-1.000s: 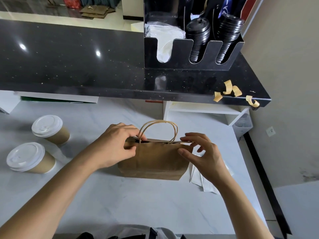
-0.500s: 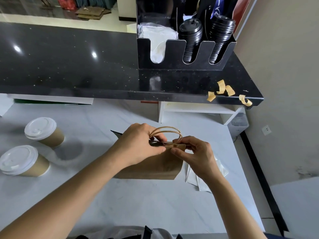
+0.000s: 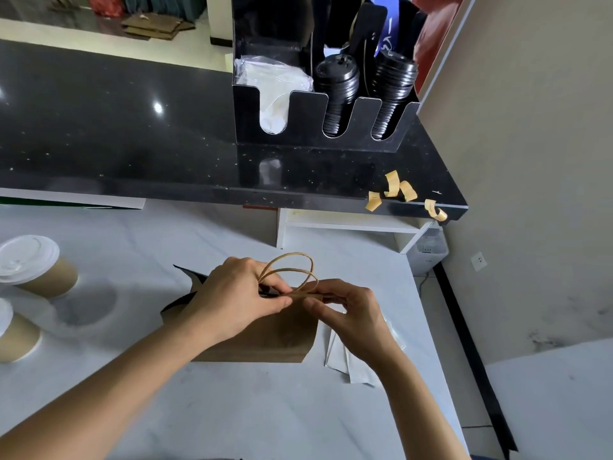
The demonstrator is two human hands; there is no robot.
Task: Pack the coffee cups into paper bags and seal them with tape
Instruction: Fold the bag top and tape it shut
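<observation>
A brown paper bag (image 3: 278, 336) stands on the white marble table (image 3: 232, 403), its twisted paper handles (image 3: 292, 268) looping up. My left hand (image 3: 232, 297) pinches the bag's top edge at the handles. My right hand (image 3: 348, 313) pinches the same top edge from the right, fingertips nearly meeting the left's. The bag's mouth and contents are hidden by my hands. Two kraft coffee cups with white lids, one (image 3: 33, 265) and another (image 3: 13, 333), stand at the far left. Short strips of tan tape (image 3: 399, 190) stick to the black counter's edge.
A black counter (image 3: 132, 134) runs across above the table, carrying a black lid organizer (image 3: 318, 127) with stacked black lids and a plastic sleeve. White folded paper (image 3: 351, 363) lies right of the bag. The table's right edge drops to the floor beside a beige wall.
Both hands have closed in on the bag's top: the left slid right to the handles, the right curled in and pinched the edge. The bag's left side has folded outward.
</observation>
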